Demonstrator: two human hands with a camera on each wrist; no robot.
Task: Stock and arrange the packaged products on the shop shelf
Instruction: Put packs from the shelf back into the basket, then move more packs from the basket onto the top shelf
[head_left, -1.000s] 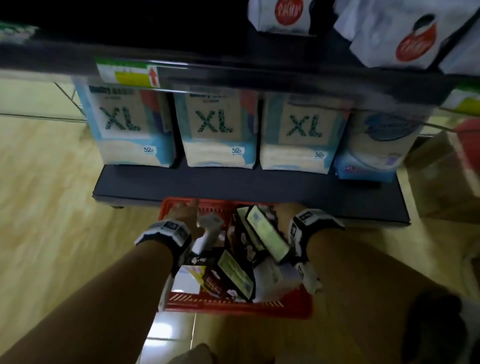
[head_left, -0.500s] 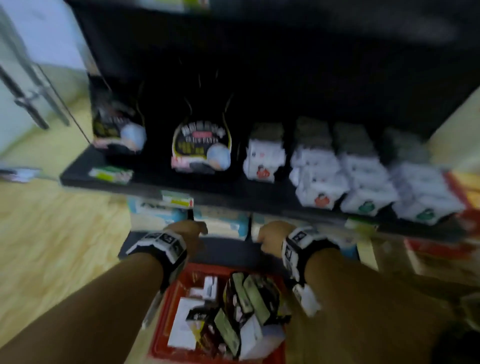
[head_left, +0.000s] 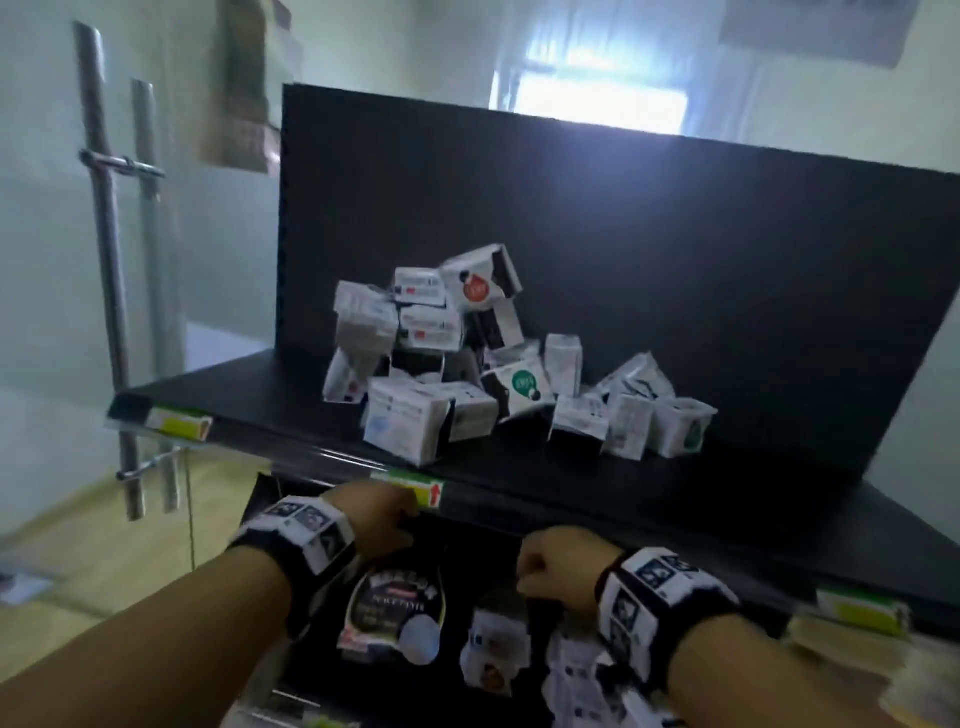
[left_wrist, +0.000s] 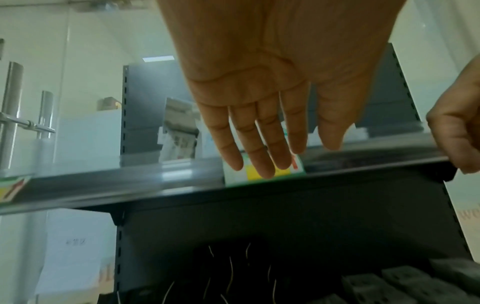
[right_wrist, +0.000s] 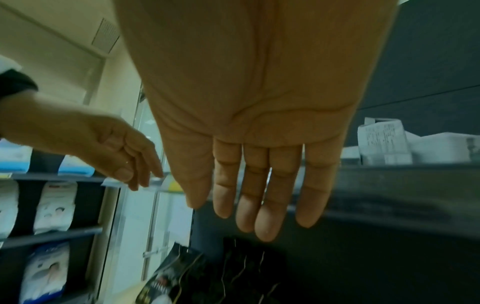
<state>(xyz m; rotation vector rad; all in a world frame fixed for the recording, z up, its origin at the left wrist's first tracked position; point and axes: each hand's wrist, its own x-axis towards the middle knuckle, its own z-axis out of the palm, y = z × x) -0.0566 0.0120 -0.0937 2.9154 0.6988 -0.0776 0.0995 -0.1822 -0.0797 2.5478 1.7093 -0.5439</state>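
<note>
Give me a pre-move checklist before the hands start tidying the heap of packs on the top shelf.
1. Left hand empty: ok, fingers straight, holding nothing.
2. Right hand empty: ok, fingers straight.
3. Both hands below the top shelf edge: ok.
4. White packs arranged: not ok, a tumbled heap, several tilted.
5. Bare shelf space left of the heap: ok.
6. Pack labels legible for sorting: cannot tell, blurred.

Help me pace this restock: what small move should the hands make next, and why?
Probably lift the left hand over the top shelf edge to the jumbled white packs; both it and the right hand are empty and the packs lie toppled.
</note>
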